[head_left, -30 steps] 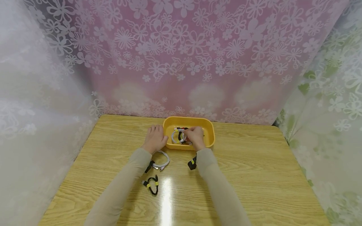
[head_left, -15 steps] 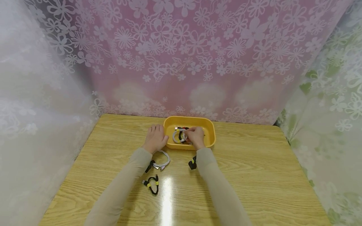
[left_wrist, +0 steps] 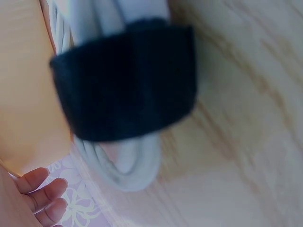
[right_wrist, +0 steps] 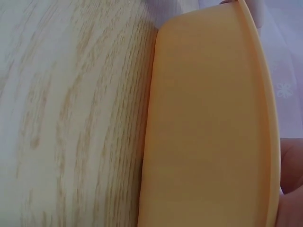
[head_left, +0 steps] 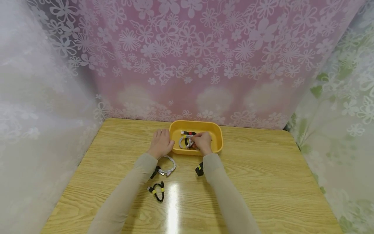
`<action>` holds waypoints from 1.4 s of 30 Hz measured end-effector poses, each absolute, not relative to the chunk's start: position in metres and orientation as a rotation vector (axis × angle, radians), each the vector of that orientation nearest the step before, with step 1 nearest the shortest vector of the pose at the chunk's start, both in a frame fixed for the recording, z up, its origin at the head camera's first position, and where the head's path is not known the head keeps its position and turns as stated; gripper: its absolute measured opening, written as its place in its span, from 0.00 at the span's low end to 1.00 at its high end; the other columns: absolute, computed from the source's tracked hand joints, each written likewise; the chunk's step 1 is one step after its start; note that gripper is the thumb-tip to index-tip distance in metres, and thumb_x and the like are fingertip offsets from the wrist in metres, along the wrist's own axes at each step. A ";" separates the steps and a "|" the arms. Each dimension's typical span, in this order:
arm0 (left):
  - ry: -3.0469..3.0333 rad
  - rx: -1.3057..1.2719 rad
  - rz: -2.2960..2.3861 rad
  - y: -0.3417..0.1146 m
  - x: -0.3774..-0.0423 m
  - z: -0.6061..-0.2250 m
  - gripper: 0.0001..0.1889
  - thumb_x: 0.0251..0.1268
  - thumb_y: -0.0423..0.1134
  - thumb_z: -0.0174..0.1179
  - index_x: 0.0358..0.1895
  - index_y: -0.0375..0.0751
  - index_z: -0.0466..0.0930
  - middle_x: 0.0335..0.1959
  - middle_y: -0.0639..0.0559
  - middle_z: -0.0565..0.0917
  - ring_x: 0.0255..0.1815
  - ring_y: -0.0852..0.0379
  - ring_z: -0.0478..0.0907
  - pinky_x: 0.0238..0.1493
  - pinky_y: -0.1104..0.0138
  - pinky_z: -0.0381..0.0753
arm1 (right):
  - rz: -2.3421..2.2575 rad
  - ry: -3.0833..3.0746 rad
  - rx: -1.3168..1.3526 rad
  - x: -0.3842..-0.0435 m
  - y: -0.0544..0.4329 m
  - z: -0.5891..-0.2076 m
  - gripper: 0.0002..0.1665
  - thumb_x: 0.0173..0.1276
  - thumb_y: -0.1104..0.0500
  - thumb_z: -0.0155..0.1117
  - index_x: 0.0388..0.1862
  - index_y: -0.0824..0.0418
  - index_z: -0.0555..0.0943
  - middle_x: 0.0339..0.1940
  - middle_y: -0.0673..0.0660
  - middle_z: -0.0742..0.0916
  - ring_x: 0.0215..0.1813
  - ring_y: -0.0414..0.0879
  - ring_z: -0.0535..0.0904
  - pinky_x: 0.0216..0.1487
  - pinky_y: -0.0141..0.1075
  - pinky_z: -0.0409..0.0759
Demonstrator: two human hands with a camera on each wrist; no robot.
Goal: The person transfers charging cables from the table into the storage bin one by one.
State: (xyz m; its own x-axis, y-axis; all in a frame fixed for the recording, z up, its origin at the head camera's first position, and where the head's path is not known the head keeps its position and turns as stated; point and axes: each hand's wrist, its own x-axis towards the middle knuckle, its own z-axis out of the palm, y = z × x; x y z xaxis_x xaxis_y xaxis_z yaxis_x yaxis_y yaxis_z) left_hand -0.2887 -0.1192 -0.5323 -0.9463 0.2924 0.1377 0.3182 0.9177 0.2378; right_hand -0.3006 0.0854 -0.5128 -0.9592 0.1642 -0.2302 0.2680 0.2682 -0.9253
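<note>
The left hand (head_left: 160, 143) holds the left rim of a yellow plastic bin (head_left: 218, 130), its thumb hooked over the edge and its other fingers (left_wrist: 49, 194) outside. Inside the bin, the right hand (head_left: 202, 141) pinches a coiled white cable (head_left: 181, 143) with thumb and fingertips; its other fingers are mostly hidden. A black cable with a red tie (head_left: 190, 133) lies behind that coil. Below the left hand, another white cable (head_left: 170, 168) lies coiled on the table. Its black strap (left_wrist: 125, 82) fills much of the left wrist view.
A short black cable with yellow ties (head_left: 158, 192) lies on the wooden table (head_left: 263, 172) nearer the person. Close against the right wrist is a black block with a yellow mark (head_left: 199, 169). A pink flowered curtain (head_left: 187, 65) hangs along the back edge.
Within the bin, the white coil shifts slightly under the right fingers, and the red-tied black cable shows more clearly. The left hand keeps its place at the rim.
</note>
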 end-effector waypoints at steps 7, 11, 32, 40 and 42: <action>-2.986 -0.485 -0.392 -0.118 -0.288 -0.532 0.10 0.73 0.40 0.45 0.36 0.37 0.62 0.36 0.42 0.65 0.39 0.44 0.57 0.47 0.54 0.54 | -1.787 2.465 0.378 -0.296 0.086 -0.511 0.05 0.64 0.66 0.69 0.37 0.67 0.85 0.34 0.63 0.85 0.25 0.51 0.84 0.32 0.40 0.84; -2.978 -0.494 -0.391 -0.117 -0.288 -0.532 0.10 0.73 0.40 0.45 0.35 0.38 0.62 0.35 0.43 0.64 0.39 0.44 0.57 0.46 0.54 0.53 | -1.772 2.490 0.370 -0.296 0.087 -0.511 0.05 0.63 0.67 0.69 0.37 0.68 0.85 0.33 0.62 0.85 0.26 0.53 0.84 0.32 0.42 0.85; -2.960 -0.491 -0.308 -0.117 -0.289 -0.534 0.10 0.73 0.40 0.45 0.33 0.38 0.61 0.33 0.43 0.64 0.38 0.44 0.58 0.46 0.55 0.56 | -1.748 2.589 0.363 -0.292 0.092 -0.506 0.04 0.64 0.63 0.69 0.34 0.65 0.86 0.33 0.63 0.85 0.32 0.62 0.85 0.34 0.49 0.84; -2.973 -0.490 -0.312 -0.117 -0.289 -0.532 0.10 0.73 0.40 0.45 0.34 0.38 0.61 0.35 0.42 0.65 0.39 0.44 0.59 0.47 0.54 0.57 | -1.868 2.523 0.309 -0.284 0.095 -0.497 0.07 0.65 0.64 0.67 0.38 0.67 0.86 0.39 0.68 0.86 0.36 0.68 0.83 0.38 0.53 0.83; -2.971 -0.491 -0.310 -0.117 -0.289 -0.532 0.10 0.73 0.40 0.44 0.34 0.38 0.61 0.34 0.42 0.65 0.39 0.44 0.58 0.47 0.54 0.57 | -1.901 2.489 0.302 -0.282 0.096 -0.495 0.08 0.65 0.63 0.68 0.39 0.68 0.86 0.40 0.69 0.86 0.36 0.68 0.83 0.40 0.53 0.83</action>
